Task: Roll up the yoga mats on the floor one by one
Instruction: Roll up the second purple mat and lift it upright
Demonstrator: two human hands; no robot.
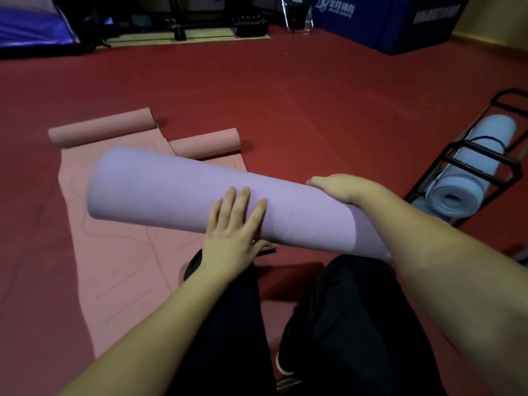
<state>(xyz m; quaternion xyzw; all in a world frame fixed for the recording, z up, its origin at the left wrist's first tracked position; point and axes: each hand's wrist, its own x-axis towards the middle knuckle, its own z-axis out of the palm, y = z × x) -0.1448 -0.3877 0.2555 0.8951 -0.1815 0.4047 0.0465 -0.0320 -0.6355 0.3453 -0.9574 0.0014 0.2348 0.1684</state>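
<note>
A rolled purple yoga mat [171, 190] is held off the floor, lying across the view above my knees. My left hand [234, 224] presses flat against its near side, fingers straight. My right hand [340, 187] curls over the top of the roll near its right end. Beneath it on the red floor lie two pink mats: a long one [114, 267] spread toward me with its far end curled into a roll [100, 130], and a second [205, 144] beside it, mostly rolled.
A black metal rack [468, 164] at the right holds a rolled light-blue mat [468, 167]. Blue padded blocks [400, 21] stand at the back right; dark gym equipment lines the back wall. My legs in dark trousers [343, 324] fill the bottom centre.
</note>
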